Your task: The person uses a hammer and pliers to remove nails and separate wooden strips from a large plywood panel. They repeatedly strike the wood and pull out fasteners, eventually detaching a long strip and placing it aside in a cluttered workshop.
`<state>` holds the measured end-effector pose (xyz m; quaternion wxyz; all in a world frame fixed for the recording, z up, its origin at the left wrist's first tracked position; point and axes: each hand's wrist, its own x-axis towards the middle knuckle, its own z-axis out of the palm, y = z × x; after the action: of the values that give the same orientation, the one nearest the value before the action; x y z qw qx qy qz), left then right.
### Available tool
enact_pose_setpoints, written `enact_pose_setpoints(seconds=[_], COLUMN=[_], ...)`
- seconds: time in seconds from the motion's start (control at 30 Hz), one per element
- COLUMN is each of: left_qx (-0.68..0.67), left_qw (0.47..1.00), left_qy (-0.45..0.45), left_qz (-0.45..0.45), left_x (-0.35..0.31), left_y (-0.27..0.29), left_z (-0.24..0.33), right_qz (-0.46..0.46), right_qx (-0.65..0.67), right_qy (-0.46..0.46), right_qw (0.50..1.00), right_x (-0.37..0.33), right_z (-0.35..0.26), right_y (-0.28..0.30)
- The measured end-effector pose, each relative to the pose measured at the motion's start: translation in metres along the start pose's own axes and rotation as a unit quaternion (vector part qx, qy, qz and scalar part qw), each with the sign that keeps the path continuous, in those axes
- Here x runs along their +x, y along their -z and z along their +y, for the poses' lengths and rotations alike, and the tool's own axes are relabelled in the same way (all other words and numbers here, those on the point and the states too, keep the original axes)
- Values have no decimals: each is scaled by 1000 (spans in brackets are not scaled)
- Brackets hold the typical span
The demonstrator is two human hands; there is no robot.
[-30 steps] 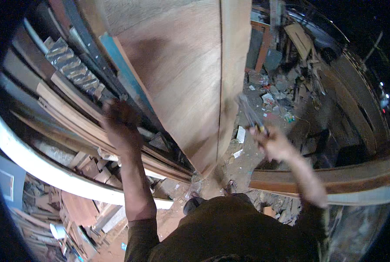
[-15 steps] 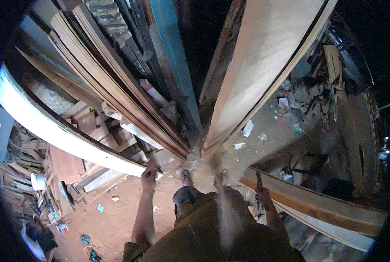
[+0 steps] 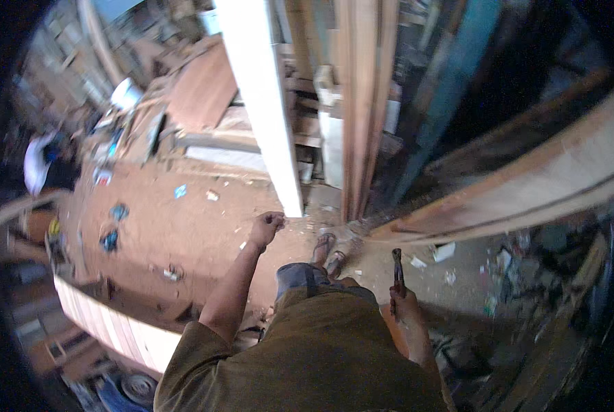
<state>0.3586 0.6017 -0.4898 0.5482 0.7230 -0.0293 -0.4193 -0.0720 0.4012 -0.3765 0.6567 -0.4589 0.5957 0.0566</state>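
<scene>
My left hand [image 3: 264, 231] is raised in front of me, its fingers curled in a pinch. Whatever small thing it may hold is too blurred to make out. Just beyond the fingertips is the lower end of a tall white board [image 3: 255, 89]; I cannot tell whether they touch. On the right, my right hand [image 3: 406, 307] is wrapped around a dark, slim hand tool [image 3: 398, 271] with a narrow head pointing up and away. Its exact kind is unclear. Both hands are apart from each other, on either side of my body.
Upright brown planks [image 3: 358, 117] and a teal post [image 3: 451, 96] stand ahead. A wide pale panel [image 3: 527, 185] leans at the right. Wood offcuts [image 3: 204, 86] are piled beyond the dirt floor [image 3: 183, 240]. A slatted light wood piece [image 3: 115, 323] lies at lower left.
My view has turned left, so the white board and planks now appear nearer the middle. My right hand has come up beside my body with the tool; my left hand stays pinched.
</scene>
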Motion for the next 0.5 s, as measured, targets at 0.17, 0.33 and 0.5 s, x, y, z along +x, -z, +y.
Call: enact_pose_setpoints(seconds=[0.17, 0.33, 0.5], left_qx=[-76, -274, -424], left_qw=[993, 950, 886], left_qy=[39, 57, 38], left_qz=[80, 134, 185], left_x=[-103, -145, -131], left_y=[65, 128, 195], left_z=[-5, -34, -14], right_qz=[-69, -108, -186], right_qx=[-249, -406, -474], right_qy=[68, 296, 325], right_qw=[964, 858, 797], right_x=[47, 15, -19], right_z=[-4, -95, -159], right_y=[-57, -189, -355])
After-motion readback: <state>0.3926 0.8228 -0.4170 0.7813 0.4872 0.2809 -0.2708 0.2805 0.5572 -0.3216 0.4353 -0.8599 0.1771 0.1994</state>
